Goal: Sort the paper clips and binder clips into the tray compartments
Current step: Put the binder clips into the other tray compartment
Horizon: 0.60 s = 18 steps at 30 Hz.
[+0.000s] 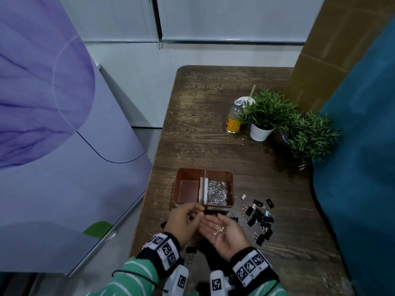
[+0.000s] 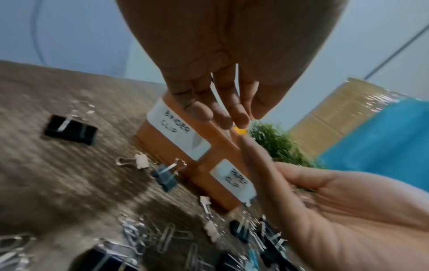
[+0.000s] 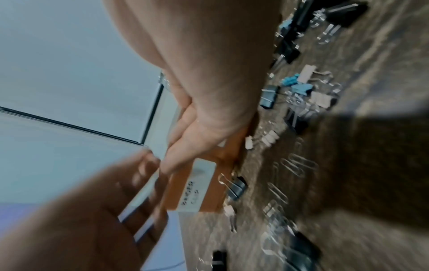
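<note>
- Head view: the right hand [image 1: 222, 231] lies palm up just in front of the tray [image 1: 186, 174], fingers nearly straight, with a few paper clips [image 1: 220, 230] resting loose on the palm.
- The left hand [image 1: 183, 221] is just beside it, fingers curled, its tips near the right fingertips; whether it pinches a clip, I cannot tell.
- Beyond the fingertips, the tray's right compartment is full of silver clips [image 1: 217, 192]; the left compartment looks bare.
- To the right of the right hand lies a heap of black binder clips [image 1: 259, 218] on the table [image 1: 213, 129].
- Left wrist view: the left fingers [image 2: 240, 114] bend down with their tips close together, almost meeting the tip of a right finger [image 2: 249, 146]. Behind them the tray front carries labels reading "BINDER CLIP" [image 2: 178, 133] and "PAPER CLIP" [image 2: 234, 178]. Clips of both kinds lie scattered below.
- Right wrist view: blurred; the right fingers [image 3: 183, 146] reach out straight toward the tray front, the left hand lies below them, and clips lie on the table to the right.
</note>
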{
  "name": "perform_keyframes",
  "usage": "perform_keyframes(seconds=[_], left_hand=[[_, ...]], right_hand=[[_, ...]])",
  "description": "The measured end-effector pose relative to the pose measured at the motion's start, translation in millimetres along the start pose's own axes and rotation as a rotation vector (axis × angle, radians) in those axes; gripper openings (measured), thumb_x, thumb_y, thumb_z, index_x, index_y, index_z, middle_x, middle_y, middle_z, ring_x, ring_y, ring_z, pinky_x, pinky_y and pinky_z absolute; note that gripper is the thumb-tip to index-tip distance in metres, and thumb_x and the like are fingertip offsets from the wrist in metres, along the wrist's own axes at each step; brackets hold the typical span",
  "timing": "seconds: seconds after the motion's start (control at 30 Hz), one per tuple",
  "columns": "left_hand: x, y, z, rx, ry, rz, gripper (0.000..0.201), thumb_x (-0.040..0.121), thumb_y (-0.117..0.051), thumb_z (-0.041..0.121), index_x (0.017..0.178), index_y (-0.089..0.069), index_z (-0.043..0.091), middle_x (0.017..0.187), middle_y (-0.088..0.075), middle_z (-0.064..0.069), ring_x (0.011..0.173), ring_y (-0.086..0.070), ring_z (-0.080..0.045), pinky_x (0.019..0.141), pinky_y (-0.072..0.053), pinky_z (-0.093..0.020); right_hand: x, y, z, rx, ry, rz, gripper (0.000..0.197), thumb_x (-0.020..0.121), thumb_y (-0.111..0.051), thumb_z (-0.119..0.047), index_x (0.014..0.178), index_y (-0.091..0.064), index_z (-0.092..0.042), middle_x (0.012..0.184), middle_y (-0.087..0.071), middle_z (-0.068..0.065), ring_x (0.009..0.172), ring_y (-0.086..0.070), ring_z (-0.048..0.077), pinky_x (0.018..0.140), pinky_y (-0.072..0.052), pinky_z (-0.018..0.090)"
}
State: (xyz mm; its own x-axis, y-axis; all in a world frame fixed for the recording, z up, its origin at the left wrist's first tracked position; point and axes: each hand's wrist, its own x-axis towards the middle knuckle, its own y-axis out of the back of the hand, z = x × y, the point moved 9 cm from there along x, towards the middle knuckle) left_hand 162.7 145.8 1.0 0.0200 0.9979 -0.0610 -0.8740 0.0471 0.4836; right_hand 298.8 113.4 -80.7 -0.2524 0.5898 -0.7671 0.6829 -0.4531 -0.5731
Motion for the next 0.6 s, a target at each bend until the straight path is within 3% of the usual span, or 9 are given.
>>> perform_keyframes(seconds=[0.07, 0.17, 0.27, 0.4, 0.47, 0.53, 0.6], left_hand=[[2, 10, -22, 0.033, 0.094, 0.029, 0.017, 0.089, -0.069, 0.011, 0.091, -0.072, 0.027, 0.083, -0.071, 0.011, 0.077, -0.066, -0.005, 0.069, -0.055, -0.019], [1, 1, -58, 0.372, 0.17, -0.133, 0.011, 0.088, -0.059, 0.02, 0.089, -0.068, 0.027, 0.073, -0.064, 0.013, 0.065, -0.058, -0.005, 0.071, -0.056, -0.033], [-9, -24, -80, 0.657, 0.167, -0.309, 0.02, 0.085, -0.054, 0.038, 0.099, -0.062, 0.026, 0.093, -0.066, 0.004, 0.087, -0.065, -0.019, 0.076, -0.054, -0.032], [-14, -43, -101, 0.741, 0.208, -0.39, 0.026, 0.087, -0.057, 0.039, 0.109, -0.063, 0.026, 0.106, -0.07, -0.003, 0.099, -0.067, -0.027, 0.082, -0.055, -0.036], [-12, -46, -104, 0.743, 0.215, -0.417, 0.024, 0.087, -0.058, 0.033, 0.109, -0.064, 0.026, 0.106, -0.07, -0.004, 0.098, -0.067, -0.027, 0.083, -0.056, -0.036], [-11, -46, -106, 0.73, 0.226, -0.432, 0.023, 0.085, -0.061, 0.027, 0.109, -0.064, 0.027, 0.104, -0.069, -0.003, 0.096, -0.067, -0.024, 0.081, -0.054, -0.031], [-12, -45, -108, 0.722, 0.224, -0.453, 0.023, 0.083, -0.063, 0.022, 0.106, -0.062, 0.025, 0.102, -0.069, -0.002, 0.094, -0.066, -0.023, 0.076, -0.049, -0.027]], right_hand=[[1, 0, -18, -0.013, 0.063, 0.019, 0.043, 0.107, -0.038, -0.021, 0.118, -0.057, 0.016, 0.111, -0.069, 0.034, 0.097, -0.073, 0.041, 0.073, -0.064, 0.043], [1, -10, -57, -0.088, 0.187, 0.045, 0.04, 0.109, -0.037, -0.023, 0.122, -0.059, 0.008, 0.118, -0.07, 0.026, 0.11, -0.07, 0.037, 0.092, -0.059, 0.045], [-2, -31, -91, -0.13, 0.275, 0.072, 0.036, 0.106, -0.044, -0.025, 0.128, -0.06, -0.002, 0.126, -0.067, 0.012, 0.123, -0.06, 0.031, 0.111, -0.043, 0.049], [-2, -35, -109, -0.118, 0.373, 0.069, 0.042, 0.103, -0.049, -0.024, 0.142, -0.051, -0.007, 0.145, -0.053, 0.008, 0.138, -0.046, 0.028, 0.119, -0.033, 0.049], [-12, -27, -111, -0.193, 0.451, 0.066, 0.035, 0.104, -0.05, -0.02, 0.135, -0.056, -0.006, 0.137, -0.062, 0.009, 0.129, -0.057, 0.026, 0.113, -0.042, 0.047], [-24, -10, -106, -0.36, 0.53, 0.094, 0.022, 0.103, -0.053, -0.015, 0.115, -0.066, -0.002, 0.112, -0.074, 0.01, 0.104, -0.071, 0.028, 0.094, -0.055, 0.044], [-25, 19, -87, -0.645, 0.549, 0.173, 0.014, 0.099, -0.059, -0.01, 0.094, -0.072, -0.007, 0.087, -0.076, 0.01, 0.081, -0.071, 0.03, 0.077, -0.06, 0.045]])
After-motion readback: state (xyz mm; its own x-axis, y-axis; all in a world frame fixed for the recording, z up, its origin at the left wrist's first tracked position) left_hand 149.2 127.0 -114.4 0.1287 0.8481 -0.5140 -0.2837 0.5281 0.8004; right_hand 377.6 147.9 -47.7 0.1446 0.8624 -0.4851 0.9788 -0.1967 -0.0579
